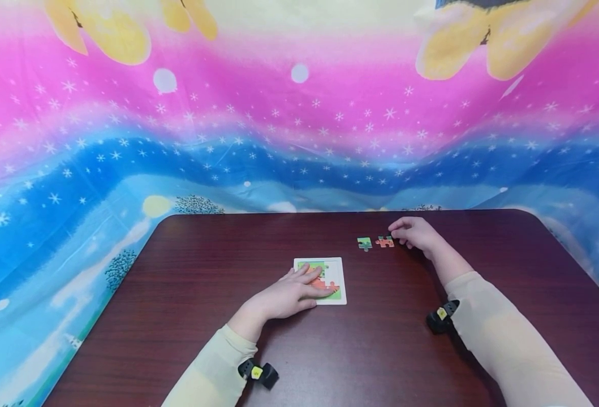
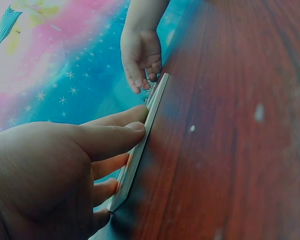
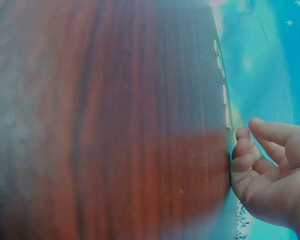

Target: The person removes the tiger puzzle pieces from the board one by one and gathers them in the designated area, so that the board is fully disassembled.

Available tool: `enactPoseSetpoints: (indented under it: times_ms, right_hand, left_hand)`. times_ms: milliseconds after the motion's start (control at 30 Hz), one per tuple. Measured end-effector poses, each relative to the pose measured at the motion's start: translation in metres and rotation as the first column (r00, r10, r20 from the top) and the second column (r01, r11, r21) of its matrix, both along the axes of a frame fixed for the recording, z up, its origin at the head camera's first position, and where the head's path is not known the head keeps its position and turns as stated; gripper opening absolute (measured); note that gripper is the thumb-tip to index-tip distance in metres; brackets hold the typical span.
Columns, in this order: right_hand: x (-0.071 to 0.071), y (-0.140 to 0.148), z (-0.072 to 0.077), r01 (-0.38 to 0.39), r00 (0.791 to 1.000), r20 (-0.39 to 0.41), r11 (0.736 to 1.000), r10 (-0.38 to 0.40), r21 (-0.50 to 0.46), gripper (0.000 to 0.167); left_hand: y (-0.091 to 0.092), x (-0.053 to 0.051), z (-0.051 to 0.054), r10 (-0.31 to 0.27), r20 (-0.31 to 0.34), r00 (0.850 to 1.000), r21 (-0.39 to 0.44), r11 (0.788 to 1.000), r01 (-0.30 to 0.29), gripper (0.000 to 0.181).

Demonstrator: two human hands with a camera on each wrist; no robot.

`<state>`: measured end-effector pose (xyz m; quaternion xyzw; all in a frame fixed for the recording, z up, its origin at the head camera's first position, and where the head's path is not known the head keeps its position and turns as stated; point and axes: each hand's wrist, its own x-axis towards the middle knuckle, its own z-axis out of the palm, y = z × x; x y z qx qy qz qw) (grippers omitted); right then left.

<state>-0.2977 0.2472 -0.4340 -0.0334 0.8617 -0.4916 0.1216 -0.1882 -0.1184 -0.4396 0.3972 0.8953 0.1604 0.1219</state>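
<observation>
A small jigsaw puzzle [image 1: 344, 282] in a white frame lies on the table, partly filled with green and orange pieces and partly bare white. My left hand [image 1: 289, 295] rests on it with fingers spread; in the left wrist view, the fingertips of the left hand [image 2: 65, 165] press on the board. My right hand [image 1: 417, 234] is just right of a loose orange puzzle piece [image 1: 384, 242], fingertips close to its edge. Beside that lies a green puzzle piece [image 1: 364, 243]. In the right wrist view, the right hand's [image 3: 275, 170] fingers are loosely bent, with nothing visible between them.
The dark brown wooden table [image 1: 177, 316] has rounded far corners. Behind it hangs a colourful cloth [image 1: 279, 130] with snowflakes, touching or close to the far edge. A black wrist camera [image 1: 439, 317] is strapped at the right sleeve, another camera [image 1: 259, 373] at the left.
</observation>
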Motion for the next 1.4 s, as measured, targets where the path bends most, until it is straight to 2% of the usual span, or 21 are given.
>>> enactPoseSetpoints:
  times_ms: [233,400,700,900,1100,1400]
  right_hand:
    - [0.002,0.001,0.003,-0.004,1.0,-0.022,0.996,0.002,-0.092,0.036]
    - [0.004,-0.001,0.011,0.005,1.0,-0.025,0.99,-0.009,-0.144,0.038]
    - [0.015,-0.01,0.029,-0.027,0.998,-0.064,0.984,0.016,-0.176,0.036]
    - [0.02,-0.017,0.036,-0.054,0.995,-0.09,0.985,0.04,-0.163,0.034]
    - [0.026,-0.023,0.042,-0.072,0.994,-0.095,0.984,0.057,-0.164,0.027]
    - [0.036,-0.032,0.055,-0.109,0.99,-0.107,0.983,0.094,-0.148,0.03]
  left_hand:
    - [0.0,0.0,0.001,-0.011,-0.023,1.0,-0.014,1.0,0.011,0.044]
    - [0.0,0.0,0.0,-0.014,-0.031,0.999,-0.022,1.0,0.013,0.045]
    - [0.0,-0.001,0.0,0.006,0.005,1.0,-0.005,1.0,-0.006,0.044]
    - [-0.001,-0.001,0.0,0.007,0.016,1.0,-0.008,1.0,-0.007,0.045]
    - [-0.001,0.0,-0.001,0.003,-0.001,1.0,-0.021,1.0,-0.003,0.045]
    - [-0.001,0.0,0.001,0.005,0.0,1.0,-0.027,1.0,-0.005,0.045]
